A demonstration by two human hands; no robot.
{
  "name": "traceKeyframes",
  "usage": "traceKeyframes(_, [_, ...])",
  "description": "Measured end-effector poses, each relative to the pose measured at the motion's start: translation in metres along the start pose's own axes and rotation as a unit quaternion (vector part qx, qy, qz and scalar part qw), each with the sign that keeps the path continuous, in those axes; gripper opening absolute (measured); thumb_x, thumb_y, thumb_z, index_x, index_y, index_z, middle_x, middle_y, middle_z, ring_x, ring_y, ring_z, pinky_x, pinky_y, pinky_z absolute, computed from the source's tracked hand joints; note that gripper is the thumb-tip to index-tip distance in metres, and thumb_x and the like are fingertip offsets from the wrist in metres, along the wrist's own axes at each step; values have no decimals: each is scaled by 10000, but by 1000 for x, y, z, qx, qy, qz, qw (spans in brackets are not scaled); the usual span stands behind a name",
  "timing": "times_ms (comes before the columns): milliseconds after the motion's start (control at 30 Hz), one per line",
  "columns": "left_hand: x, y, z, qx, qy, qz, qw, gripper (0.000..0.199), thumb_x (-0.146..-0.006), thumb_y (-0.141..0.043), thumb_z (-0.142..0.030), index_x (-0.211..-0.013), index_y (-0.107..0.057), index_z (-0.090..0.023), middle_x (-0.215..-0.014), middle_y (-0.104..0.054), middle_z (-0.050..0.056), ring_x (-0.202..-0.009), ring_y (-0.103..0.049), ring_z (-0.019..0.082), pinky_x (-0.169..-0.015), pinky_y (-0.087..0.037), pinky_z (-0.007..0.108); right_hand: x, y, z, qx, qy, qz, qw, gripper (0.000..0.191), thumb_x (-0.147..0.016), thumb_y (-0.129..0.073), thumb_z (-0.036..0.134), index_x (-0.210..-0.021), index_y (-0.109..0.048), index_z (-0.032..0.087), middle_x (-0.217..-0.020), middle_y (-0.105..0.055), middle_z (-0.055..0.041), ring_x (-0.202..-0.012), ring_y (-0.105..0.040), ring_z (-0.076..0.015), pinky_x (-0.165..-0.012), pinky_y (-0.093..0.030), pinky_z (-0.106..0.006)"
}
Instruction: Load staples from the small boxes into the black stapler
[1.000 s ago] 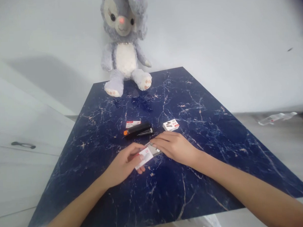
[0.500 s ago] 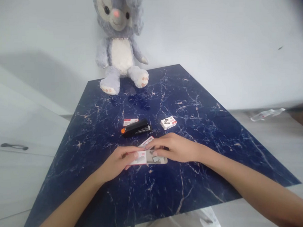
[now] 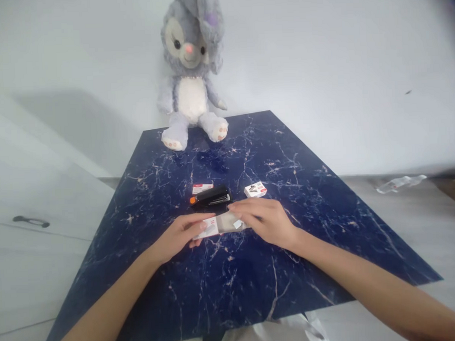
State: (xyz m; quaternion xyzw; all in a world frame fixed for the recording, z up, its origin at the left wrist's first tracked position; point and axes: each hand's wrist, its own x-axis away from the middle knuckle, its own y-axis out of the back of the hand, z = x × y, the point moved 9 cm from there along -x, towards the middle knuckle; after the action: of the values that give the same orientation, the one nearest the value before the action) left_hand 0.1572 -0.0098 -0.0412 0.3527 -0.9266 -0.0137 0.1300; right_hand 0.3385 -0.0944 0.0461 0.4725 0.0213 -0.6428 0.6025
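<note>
A small white box with red print (image 3: 210,227) is held slightly above or on the table, pinched between the thumb and fingers of my left hand (image 3: 183,234). Its right part, a grey inner section (image 3: 226,222), stretches towards my right hand (image 3: 268,219). My right fingers are closed over the far end of that section, the thumb near a small pale, shiny piece (image 3: 238,224) that I cannot identify. Just beyond the hands lies a black stapler (image 3: 211,196) with an orange end. Behind it is a flat red-and-white box (image 3: 202,188).
Another small white box (image 3: 255,189) with a dark picture stands right of the stapler. A grey plush toy (image 3: 192,97) sits at the far edge of the blue marbled table (image 3: 232,294). A clear plastic bottle (image 3: 400,184) lies on the floor at right.
The view has shifted, so the toy and table sit lower. My right hand has moved along the box's right part, and the red-and-white flap beside its fingers no longer shows.
</note>
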Motion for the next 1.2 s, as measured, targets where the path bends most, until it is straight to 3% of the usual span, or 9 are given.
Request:
traceKeyframes(100, [0,-11,0,31,-15,27,999,472,-932,-637,-388,-1360,-645,-192,-793,-662,70,-615,-560,138,-524,-462,238,4,23,-18,-104,-123,-136,978,136,-967,-633,227,-1041,-746,243,-1026,-784,-41,-926,-748,-193,-843,-618,-341])
traceKeyframes(233, [0,-23,-1,72,-31,30,996,507,-944,-643,-398,-1418,-587,-227,-997,-688,96,-718,-581,139,-639,-499,263,5,47,-34,-166,-167,-217,947,105,-960,-619,246,-1000,-716,243,-1019,-750,-41,-834,-726,-179,-780,-612,-350])
traceKeyframes(333, [-1,-19,-3,112,-57,-15,992,503,-953,-637,-386,-1427,-570,-235,-1064,-687,99,-755,-582,143,-663,-497,263,1,47,-54,-129,-228,-169,950,182,-967,-532,219,-925,-709,225,-899,-696,-22,-706,-648,-141,-701,-555,-311])
traceKeyframes(433, [-2,-14,-1,108,-64,-44,991,489,-946,-649,-371,-1413,-579,-245,-1136,-681,96,-788,-611,161,-672,-518,276,1,21,-69,-151,-307,-57,938,183,-951,-551,277,-918,-719,213,-782,-656,-5,-667,-616,-145,-651,-518,-291])
traceKeyframes(533, [-2,-11,0,77,-62,-52,994,480,-940,-656,-376,-1400,-590,-255,-1150,-691,82,-798,-639,170,-677,-546,285,1,-4,-62,-196,-322,18,926,257,-953,-582,393,-877,-727,194,-795,-658,-18,-666,-610,-146,-653,-519,-290])
traceKeyframes(633, [-1,-7,-1,53,-64,-64,994,480,-930,-669,-387,-1389,-603,-265,-1177,-698,70,-825,-664,176,-690,-573,287,-2,-8,-52,-175,-298,16,938,270,-957,-600,419,-892,-736,195,-847,-663,-30,-707,-610,-149,-665,-512,-284])
traceKeyframes(767, [0,-7,-2,25,-64,-71,995,491,-911,-692,-389,-1380,-614,-264,-1251,-695,72,-843,-690,182,-725,-607,309,-4,-1,-38,-63,-233,-4,970,202,-960,-625,352,-909,-759,209,-912,-676,-47,-809,-621,-170,-702,-499,-290])
traceKeyframes(933, [1,-16,-7,-8,-76,-59,995,470,-925,-680,-372,-1384,-612,-301,-1304,-687,57,-951,-709,202,-811,-618,324,4,-23,-23,-23,-181,46,982,234,-1004,-547,266,-969,-775,230,-1043,-697,-58,-891,-664,-175,-842,-528,-319])
traceKeyframes(1200, [1,-20,-6,-3,-72,-46,996,496,-922,-679,-376,-1403,-595,-289,-1377,-648,68,-953,-721,212,-841,-626,367,18,-26,-44,-131,-273,-29,953,154,-952,-643,314,-969,-778,241,-986,-726,-41,-844,-683,-172,-752,-559,-297])
